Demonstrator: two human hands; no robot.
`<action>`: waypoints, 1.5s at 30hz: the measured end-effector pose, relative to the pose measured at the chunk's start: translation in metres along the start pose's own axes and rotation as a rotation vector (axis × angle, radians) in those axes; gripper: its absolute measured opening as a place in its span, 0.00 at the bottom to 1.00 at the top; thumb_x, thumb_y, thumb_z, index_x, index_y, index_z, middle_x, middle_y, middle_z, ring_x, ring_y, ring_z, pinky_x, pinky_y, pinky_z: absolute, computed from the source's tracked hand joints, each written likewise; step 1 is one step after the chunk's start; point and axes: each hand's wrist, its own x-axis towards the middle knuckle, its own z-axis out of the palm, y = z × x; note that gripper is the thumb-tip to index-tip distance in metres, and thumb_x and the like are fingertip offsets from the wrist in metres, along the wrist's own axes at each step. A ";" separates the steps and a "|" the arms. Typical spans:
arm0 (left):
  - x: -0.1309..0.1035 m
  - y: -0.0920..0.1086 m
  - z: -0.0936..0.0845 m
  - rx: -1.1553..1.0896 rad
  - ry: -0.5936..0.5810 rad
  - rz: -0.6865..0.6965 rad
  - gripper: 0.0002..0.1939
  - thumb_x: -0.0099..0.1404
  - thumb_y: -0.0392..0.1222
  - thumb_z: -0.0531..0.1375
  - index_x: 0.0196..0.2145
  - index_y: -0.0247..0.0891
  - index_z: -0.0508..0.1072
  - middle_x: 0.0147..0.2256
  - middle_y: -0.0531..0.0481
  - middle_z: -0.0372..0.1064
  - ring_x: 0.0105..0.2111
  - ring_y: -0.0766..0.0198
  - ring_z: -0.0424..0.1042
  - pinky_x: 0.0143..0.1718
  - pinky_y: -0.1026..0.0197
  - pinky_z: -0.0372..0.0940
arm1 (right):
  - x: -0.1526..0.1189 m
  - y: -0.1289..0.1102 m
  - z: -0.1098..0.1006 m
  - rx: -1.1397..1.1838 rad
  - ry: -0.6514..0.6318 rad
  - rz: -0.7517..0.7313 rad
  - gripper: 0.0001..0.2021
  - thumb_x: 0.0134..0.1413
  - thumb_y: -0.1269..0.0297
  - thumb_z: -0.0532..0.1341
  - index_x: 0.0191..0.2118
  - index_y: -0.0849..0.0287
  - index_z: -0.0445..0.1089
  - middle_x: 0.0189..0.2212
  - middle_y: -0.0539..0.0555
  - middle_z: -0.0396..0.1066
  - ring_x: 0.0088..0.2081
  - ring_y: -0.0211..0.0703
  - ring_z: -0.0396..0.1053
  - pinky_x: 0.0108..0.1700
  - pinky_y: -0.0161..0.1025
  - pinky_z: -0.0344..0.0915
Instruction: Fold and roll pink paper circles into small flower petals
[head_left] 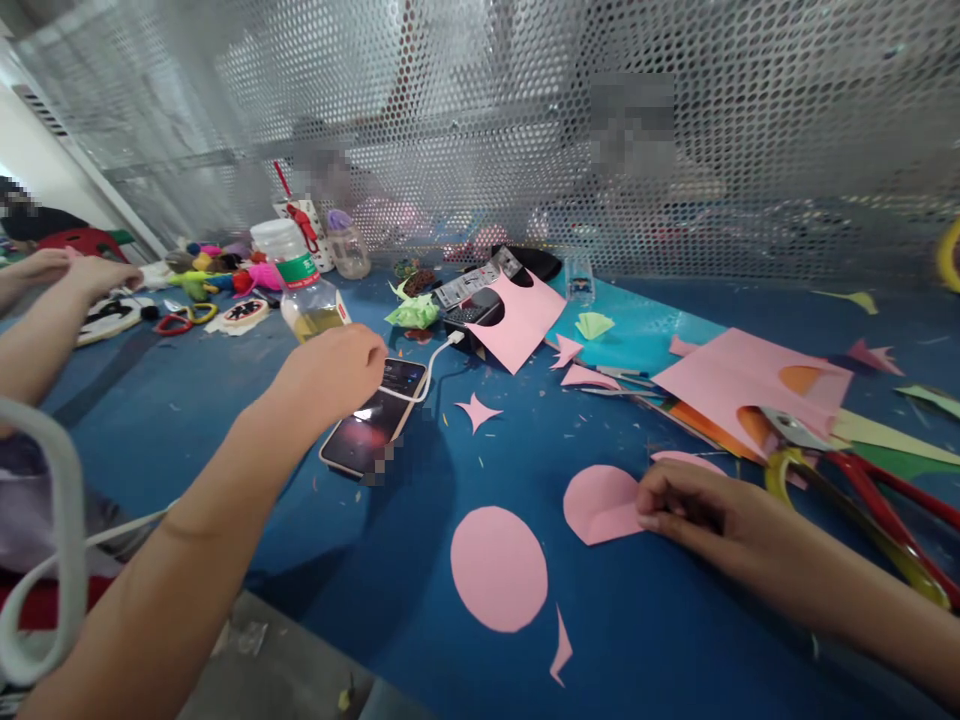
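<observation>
My left hand [330,372] is closed above a smartphone [367,425] lying face up. Its fingertips are tucked out of sight. A white cable [429,375] runs from a plug at a black device across the phone and disappears beside this hand; whether the fingers grip it is hidden. On the right, my right hand [694,505] pinches the edge of a rounded pink paper piece [600,505]. A pink paper circle [499,570] lies flat to its left. Red and yellow scissors [855,470] rest beyond my right wrist.
Pink sheets with cut-outs [525,310] and scraps [478,411] are spread over the blue table. A bottle [296,285] stands behind my left hand. A perforated metal screen [480,130] closes off the back. At far left, another person's hands [94,275] work near small scissors [184,318].
</observation>
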 end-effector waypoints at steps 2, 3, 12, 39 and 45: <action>-0.021 0.010 -0.006 -0.010 0.119 -0.016 0.15 0.60 0.37 0.46 0.37 0.37 0.71 0.43 0.45 0.70 0.43 0.55 0.68 0.46 0.52 0.62 | 0.000 -0.001 0.000 -0.005 -0.007 0.001 0.07 0.52 0.61 0.52 0.27 0.54 0.62 0.23 0.50 0.61 0.25 0.41 0.59 0.27 0.38 0.59; -0.033 0.014 -0.006 -0.031 0.171 -0.005 0.15 0.61 0.36 0.46 0.39 0.37 0.70 0.43 0.46 0.70 0.43 0.57 0.68 0.47 0.53 0.62 | 0.000 -0.001 0.000 -0.009 -0.010 0.002 0.07 0.52 0.61 0.52 0.27 0.54 0.62 0.23 0.50 0.61 0.25 0.41 0.59 0.27 0.38 0.59; -0.114 -0.002 0.046 -0.026 0.164 0.080 0.15 0.62 0.37 0.50 0.48 0.40 0.62 0.51 0.42 0.62 0.52 0.55 0.62 0.52 0.50 0.61 | -0.002 0.000 0.000 0.015 -0.016 0.017 0.07 0.52 0.59 0.52 0.27 0.51 0.62 0.24 0.53 0.63 0.26 0.44 0.60 0.28 0.41 0.59; -0.120 -0.020 0.057 0.015 0.242 0.061 0.21 0.60 0.45 0.55 0.50 0.36 0.60 0.56 0.40 0.54 0.56 0.52 0.55 0.54 0.46 0.56 | -0.003 0.001 0.004 -0.048 -0.027 0.009 0.11 0.54 0.57 0.49 0.28 0.55 0.62 0.26 0.50 0.62 0.29 0.42 0.62 0.31 0.37 0.60; -0.114 0.035 0.041 -0.191 0.304 0.325 0.12 0.59 0.40 0.55 0.42 0.37 0.67 0.48 0.44 0.65 0.47 0.56 0.65 0.48 0.51 0.62 | -0.001 -0.002 0.004 -0.087 0.036 -0.077 0.07 0.52 0.63 0.51 0.27 0.56 0.63 0.23 0.50 0.62 0.24 0.39 0.62 0.26 0.36 0.61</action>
